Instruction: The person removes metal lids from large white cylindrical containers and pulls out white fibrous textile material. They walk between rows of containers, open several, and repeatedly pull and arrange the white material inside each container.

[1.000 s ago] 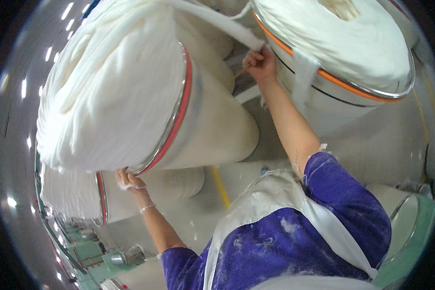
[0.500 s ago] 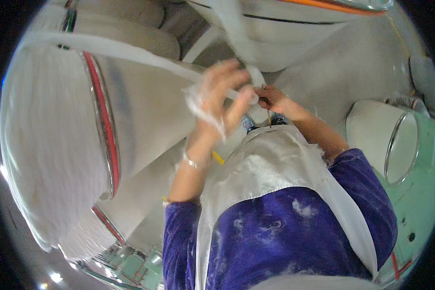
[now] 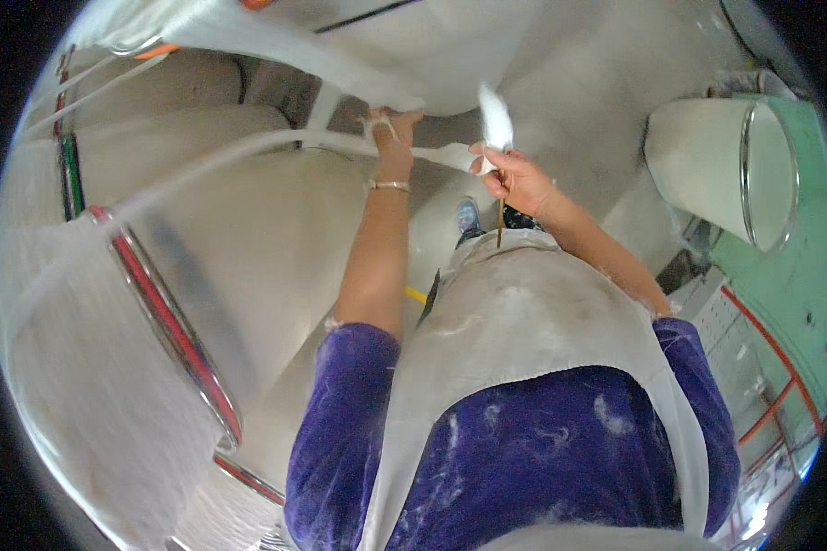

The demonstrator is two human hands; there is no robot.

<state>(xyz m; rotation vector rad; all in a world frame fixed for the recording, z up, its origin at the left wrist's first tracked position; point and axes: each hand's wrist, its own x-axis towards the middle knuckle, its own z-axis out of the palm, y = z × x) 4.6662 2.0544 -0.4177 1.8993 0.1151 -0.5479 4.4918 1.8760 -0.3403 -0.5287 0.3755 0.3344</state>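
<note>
Above the apron, the left hand (image 3: 393,138) is gripping a white fibre strand (image 3: 248,147) that is running leftward over a tall can with a red rim (image 3: 170,326). Just beside it, the right hand (image 3: 515,179) is pinching the strand's tufted end (image 3: 494,118) and a thin stick (image 3: 501,220).
</note>
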